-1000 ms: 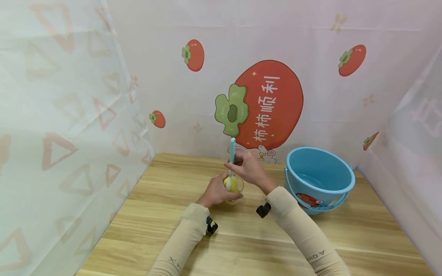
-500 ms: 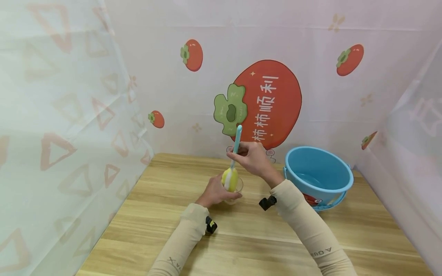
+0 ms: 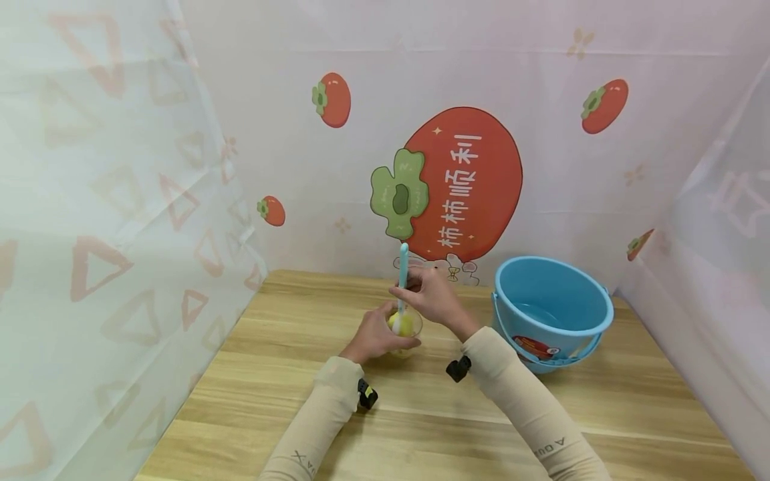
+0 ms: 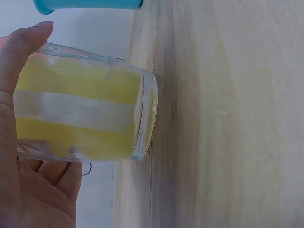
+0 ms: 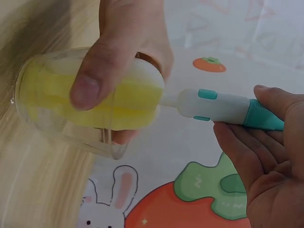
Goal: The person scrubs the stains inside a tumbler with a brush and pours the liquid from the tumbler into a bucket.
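A clear glass cup (image 4: 148, 114) stands upright on the table, gripped round its side by my left hand (image 3: 374, 335). Inside it sits the yellow and white sponge head of a cup brush (image 5: 137, 102). The sponge reaches down close to the cup's base in the left wrist view, and its top sticks out a little past the rim in the right wrist view. Above the cup, my right hand (image 3: 434, 297) pinches the brush's teal and white handle (image 3: 404, 264) between thumb and fingers. The handle points almost straight up.
To the right of my right hand stands a light blue bucket (image 3: 556, 290), its handle hanging down in front. The wooden table (image 3: 289, 401) ends at a white cloth backdrop (image 3: 313, 174) printed with persimmons. Similar cloth hangs on both sides.
My right hand lifted the brush partway up and tilted it, then brought it back down into the cup. My left hand has stayed on the cup.
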Motion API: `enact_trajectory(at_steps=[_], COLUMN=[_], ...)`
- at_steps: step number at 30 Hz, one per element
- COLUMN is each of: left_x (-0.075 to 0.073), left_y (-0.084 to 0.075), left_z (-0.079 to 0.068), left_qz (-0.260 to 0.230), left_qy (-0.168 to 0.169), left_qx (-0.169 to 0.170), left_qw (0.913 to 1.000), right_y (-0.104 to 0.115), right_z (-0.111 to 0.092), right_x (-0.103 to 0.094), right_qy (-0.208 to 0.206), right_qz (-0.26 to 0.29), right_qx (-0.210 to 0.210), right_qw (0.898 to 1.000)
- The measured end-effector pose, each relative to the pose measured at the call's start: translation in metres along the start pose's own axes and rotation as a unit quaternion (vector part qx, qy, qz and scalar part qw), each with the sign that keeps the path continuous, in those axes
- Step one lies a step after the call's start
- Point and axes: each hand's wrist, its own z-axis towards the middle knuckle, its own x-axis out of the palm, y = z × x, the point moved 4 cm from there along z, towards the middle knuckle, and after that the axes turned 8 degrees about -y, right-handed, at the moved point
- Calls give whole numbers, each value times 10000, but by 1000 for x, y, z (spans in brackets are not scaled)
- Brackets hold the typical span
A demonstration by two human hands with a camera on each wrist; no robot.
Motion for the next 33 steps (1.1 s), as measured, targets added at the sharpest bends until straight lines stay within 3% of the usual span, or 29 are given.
enact_trajectory(at_steps=[11,17,24,28,33], left_x=[-3,-3,0,0,0], left_y=[-4,-5,-2,0,-1], left_z=[1,0,-1,0,2], left_qz=[15,5,64,56,48], left_qy=[3,30,94,96,90], left_qx=[-26,-24,8,-5,117], left_qw=[10000,10000,9999,9999,9999], right_y=[29,19,1,8,28], right_z=[19,14,1,3,14], right_x=[-36,-25,-6,-12,-33], right_qy=[-353,-122,42,-2,-208], right_qz=[9,-67,-107,-59,-72], right_qx=[-114,73,-124,-230,-358], right_qw=[9993,9999,9999,9997,9991])
